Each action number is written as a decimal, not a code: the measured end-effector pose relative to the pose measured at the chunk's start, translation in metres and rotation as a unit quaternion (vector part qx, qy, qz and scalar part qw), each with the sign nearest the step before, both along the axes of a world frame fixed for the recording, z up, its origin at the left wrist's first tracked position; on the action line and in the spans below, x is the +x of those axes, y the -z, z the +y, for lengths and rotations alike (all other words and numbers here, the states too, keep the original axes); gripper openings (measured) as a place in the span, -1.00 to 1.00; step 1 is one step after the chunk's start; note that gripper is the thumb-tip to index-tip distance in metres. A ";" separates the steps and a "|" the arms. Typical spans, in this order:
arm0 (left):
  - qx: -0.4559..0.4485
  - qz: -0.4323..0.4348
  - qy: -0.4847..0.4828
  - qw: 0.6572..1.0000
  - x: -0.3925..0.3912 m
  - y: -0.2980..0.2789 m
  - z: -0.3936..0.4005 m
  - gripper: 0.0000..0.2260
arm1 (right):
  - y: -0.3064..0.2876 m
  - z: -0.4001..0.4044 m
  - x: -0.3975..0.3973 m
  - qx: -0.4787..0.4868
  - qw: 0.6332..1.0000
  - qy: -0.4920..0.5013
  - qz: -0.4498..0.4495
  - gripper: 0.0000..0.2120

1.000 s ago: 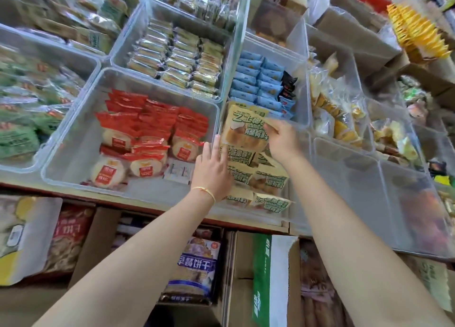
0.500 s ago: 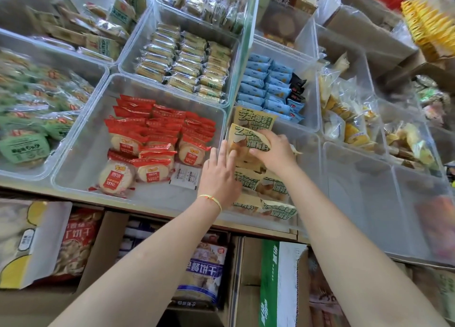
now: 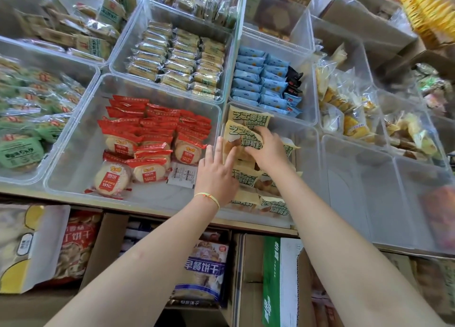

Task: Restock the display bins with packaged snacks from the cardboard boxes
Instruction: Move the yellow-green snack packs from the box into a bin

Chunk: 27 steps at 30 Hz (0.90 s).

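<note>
Right hand [image 3: 267, 149] grasping a cream-and-green snack packet [image 3: 242, 136] over its clear bin [image 3: 305, 139]; left hand [image 3: 218, 172] released, fingers steadying. Likely light, crinkly, slippery, crushable; best pinched at sealed edges.

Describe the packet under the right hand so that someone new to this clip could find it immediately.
Find the clear plastic bin of red-topped rice cracker packs at the front of the shelf. In the clear bin just right of it, the right hand presses a cream-yellow snack packet with bold dark-green lettering. It lies second from the back of its row, tilted, unlike the packet behind it.
</note>
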<state>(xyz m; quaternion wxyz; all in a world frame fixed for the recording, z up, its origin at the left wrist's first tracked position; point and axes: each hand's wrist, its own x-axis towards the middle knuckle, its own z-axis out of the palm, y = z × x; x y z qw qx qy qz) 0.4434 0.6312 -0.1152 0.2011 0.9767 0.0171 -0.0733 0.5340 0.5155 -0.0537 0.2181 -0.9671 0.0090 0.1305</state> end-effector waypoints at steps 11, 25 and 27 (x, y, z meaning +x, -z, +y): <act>0.016 0.002 -0.006 1.000 0.000 0.002 0.000 -0.33 | 0.025 -0.012 -0.060 -0.003 0.995 -0.080 -0.057 -0.55; -0.044 -0.073 -0.035 0.996 -0.036 -0.046 -0.035 -0.47 | -0.049 -0.091 -0.185 0.246 0.947 0.185 -0.094 -0.80; -0.120 -0.211 0.012 0.970 -0.054 -0.071 -0.063 -0.65 | -0.049 -0.112 -0.206 0.276 0.927 0.235 -0.098 -0.77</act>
